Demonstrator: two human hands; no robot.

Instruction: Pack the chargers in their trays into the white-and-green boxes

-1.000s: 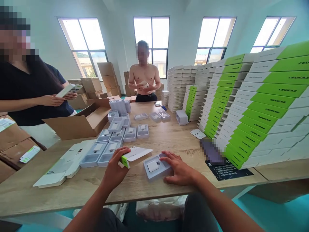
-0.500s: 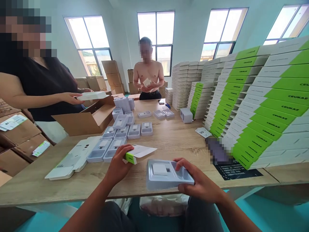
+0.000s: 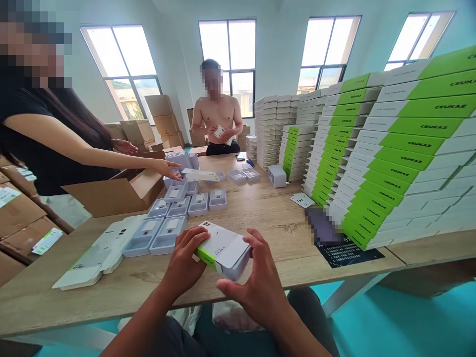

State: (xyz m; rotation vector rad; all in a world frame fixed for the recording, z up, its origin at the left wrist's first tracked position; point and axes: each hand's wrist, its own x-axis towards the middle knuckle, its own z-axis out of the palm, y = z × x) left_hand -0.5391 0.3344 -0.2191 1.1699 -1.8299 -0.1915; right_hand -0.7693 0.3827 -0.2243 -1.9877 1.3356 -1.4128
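My left hand (image 3: 186, 260) grips a white and green charger box (image 3: 223, 243) above the near edge of the table, its fingers over the left side. A pale plastic tray (image 3: 238, 267) sits mostly inside the box, with one end sticking out toward my right hand (image 3: 266, 280). That hand is open beside the protruding end, thumb and fingers spread apart. Whether its fingertips touch the box corner is hard to tell. Left of my hands stand several plastic trays (image 3: 169, 235) with small white chargers in them. Flattened box blanks (image 3: 100, 253) lie farther left.
Tall stacks of green and white boxes (image 3: 394, 158) line the right side. An open carton (image 3: 107, 193) stands at the left. One co-worker's hand (image 3: 167, 168) reaches over the trays near a white box (image 3: 201, 174). Another person (image 3: 217, 114) stands across the table (image 3: 260, 213), holding cards.
The tray my right hand held is now mostly inside the box in my left hand, and the right hand has opened. The co-worker at left has stretched an arm out over the trays.
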